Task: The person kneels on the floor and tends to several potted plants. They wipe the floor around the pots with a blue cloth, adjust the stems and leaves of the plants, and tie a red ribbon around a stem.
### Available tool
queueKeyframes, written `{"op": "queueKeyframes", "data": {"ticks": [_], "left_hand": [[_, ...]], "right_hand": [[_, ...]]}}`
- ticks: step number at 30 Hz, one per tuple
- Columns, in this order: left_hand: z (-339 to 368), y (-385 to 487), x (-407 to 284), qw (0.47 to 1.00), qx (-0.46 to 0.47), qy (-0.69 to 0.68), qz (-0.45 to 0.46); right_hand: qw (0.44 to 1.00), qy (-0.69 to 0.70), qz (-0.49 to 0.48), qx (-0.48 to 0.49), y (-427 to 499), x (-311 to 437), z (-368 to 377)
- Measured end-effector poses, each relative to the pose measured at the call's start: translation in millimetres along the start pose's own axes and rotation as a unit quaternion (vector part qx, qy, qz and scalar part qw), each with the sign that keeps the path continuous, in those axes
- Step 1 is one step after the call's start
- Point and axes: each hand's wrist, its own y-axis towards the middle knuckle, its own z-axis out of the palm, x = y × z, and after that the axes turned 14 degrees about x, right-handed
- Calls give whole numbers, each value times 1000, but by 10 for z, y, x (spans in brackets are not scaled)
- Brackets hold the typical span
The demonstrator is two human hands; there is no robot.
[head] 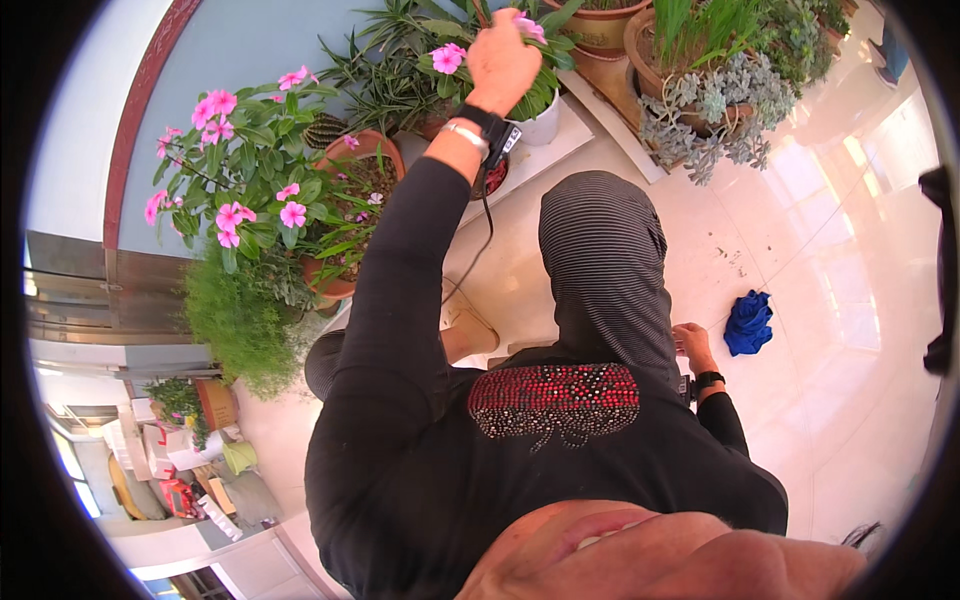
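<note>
My left hand point(504, 64) is closed among the leaves of a pink-flowered periwinkle point(448, 58), above a white pot point(541, 124). A thin brown stem point(480, 12) comes out at the top of its fist; the fingertips are hidden. Low beside my bent knee is my right hand point(694, 345), its fingers partly hidden by the trouser leg, so its hold cannot be made out. A crumpled blue cloth point(748, 322) lies on the floor just past it.
A larger periwinkle point(259, 142) and a terracotta pot point(390, 150) stand at the left. Trailing succulents point(720, 105) spill from pots at the upper right. A dark cable point(480, 255) hangs from my left wrist. Soil crumbs point(729, 255) dot the tiles. Another person's foot point(887, 75) shows at the far right.
</note>
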Motion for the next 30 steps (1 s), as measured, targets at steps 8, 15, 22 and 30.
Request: {"op": "queueKeyframes", "data": {"ticks": [8, 15, 22, 30], "left_hand": [[49, -162, 639, 839, -118, -530, -21], [168, 44, 531, 889, 37, -446, 95], [-712, -725, 379, 929, 35, -359, 88], [-1853, -1562, 764, 913, 31, -406, 22]], "right_hand": [[999, -31, 8, 13, 234, -153, -47], [996, -41, -72, 26, 391, 175, -42], [937, -210, -149, -238, 44, -360, -236], [815, -258, -108, -508, -623, -726, -870]]}}
